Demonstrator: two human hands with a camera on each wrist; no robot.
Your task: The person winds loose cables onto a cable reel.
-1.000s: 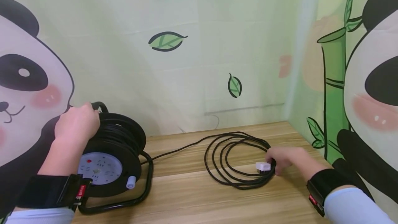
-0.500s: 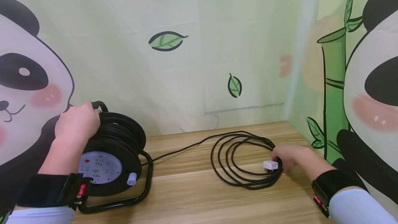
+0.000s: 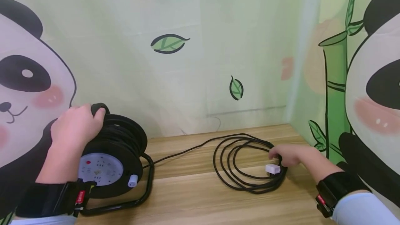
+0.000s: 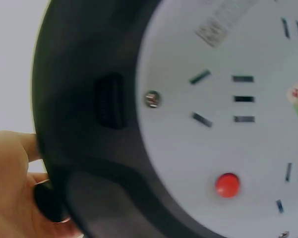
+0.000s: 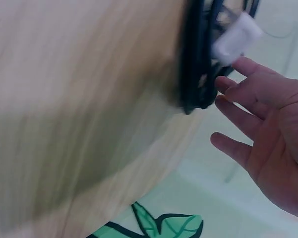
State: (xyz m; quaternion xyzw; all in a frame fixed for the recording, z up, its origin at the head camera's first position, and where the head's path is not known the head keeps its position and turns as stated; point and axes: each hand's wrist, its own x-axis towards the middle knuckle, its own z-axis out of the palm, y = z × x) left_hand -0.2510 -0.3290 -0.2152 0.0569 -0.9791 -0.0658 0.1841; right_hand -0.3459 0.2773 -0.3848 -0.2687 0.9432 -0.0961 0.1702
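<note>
On the left stands a black cable reel (image 3: 132, 159) with a pale round socket panel (image 3: 104, 167). My left hand (image 3: 75, 124) is at its top handle (image 3: 99, 107), thumb along the handle's near side. In the left wrist view the fingers curl around the black handle (image 4: 48, 201). On the table's right lies a coil of black cable (image 3: 276, 183), with a white-faced plug (image 3: 273, 168) at its right side. My right hand (image 3: 290, 155) is at the coil's right edge. The right wrist view shows its fingers spread beside the coil, gripping nothing.
A cable strand (image 3: 187, 150) runs across the wooden table (image 3: 187, 197) from reel to coil. The reel's tubular stand (image 3: 117, 206) and grey knob (image 3: 132, 181) project toward the front. A printed panda-and-bamboo backdrop (image 3: 200, 79) rises behind and on the right.
The coil and plug have shifted right with my right hand, whose fingers have since loosened from the cable. My left thumb has lifted into sight at the handle; the reel stays put.
</note>
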